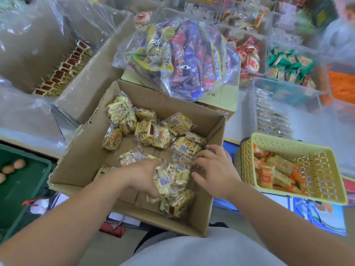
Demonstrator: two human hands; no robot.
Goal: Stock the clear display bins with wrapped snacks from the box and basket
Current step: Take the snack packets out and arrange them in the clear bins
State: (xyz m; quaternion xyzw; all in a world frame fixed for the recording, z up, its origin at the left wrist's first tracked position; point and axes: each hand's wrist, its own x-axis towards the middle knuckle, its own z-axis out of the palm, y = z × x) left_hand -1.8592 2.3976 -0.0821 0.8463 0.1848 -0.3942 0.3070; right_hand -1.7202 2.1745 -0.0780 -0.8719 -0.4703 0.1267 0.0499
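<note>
On the counter (317, 129) stand clear bins (286, 94). In the box (86, 156), the left hand (142, 175) fingers clutch pale packets (163, 181); the right hand (215, 169) grip is unclear. The basket (288, 143) holds orange packets (267, 175).

Matt corrugated cardboard box (84, 156), glossy clear-plastic snack wrappers (146, 131), latticed yellow plastic basket (288, 144).

I see my left hand (143, 177) palm-down, fingers curled round a wrapped snack packet (163, 182) (the thumb is hidden from me). My right hand (215, 169) sits just beside it, fingers bent and spread, thumb apart, gripping nothing I can make out. Both forearms (76, 217) are bare, reaching forward and converging.
</note>
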